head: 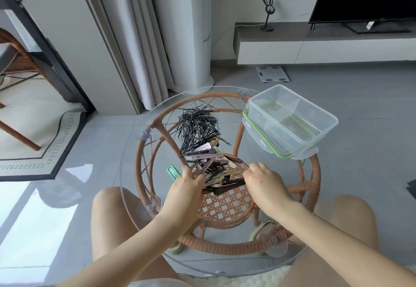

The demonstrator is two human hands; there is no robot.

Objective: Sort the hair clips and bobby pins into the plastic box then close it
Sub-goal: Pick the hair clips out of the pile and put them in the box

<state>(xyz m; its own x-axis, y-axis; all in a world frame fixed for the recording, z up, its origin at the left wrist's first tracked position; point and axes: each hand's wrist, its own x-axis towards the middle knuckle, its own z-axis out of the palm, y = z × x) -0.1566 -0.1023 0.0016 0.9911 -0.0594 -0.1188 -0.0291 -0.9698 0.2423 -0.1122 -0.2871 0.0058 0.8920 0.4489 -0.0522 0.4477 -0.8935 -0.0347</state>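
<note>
The plastic box (292, 118) stands on the far right part of the round glass surface (130, 151), and serves as the landmark here; it is clear, split by a divider into compartments, and both look empty, so nothing appears sorted yet. Its lid (265, 142), edged in green, lies under and just in front of the box, so the box is still open; closing is the last step and remains to be done.

Left of the box, well apart from it, lies a loose black heap of bobby pins (198, 129); nearer the person than the box, and touching the near edge of that heap, is a pile of flat hair clips (213, 167) in pink, beige, brown and black; one green clip (172, 171) lies at the pile's left side, farthest from the box.

Both hands work in the clip pile, well short of the box; the left hand (189, 185) is closed on a few clips, with one brown clip sticking up between its fingers; the right hand (263, 181) has its fingers curled down into the pile, but whether it grips anything I cannot tell.

By my judgement the task is barely begun; all clips and pins are left to move.
</note>
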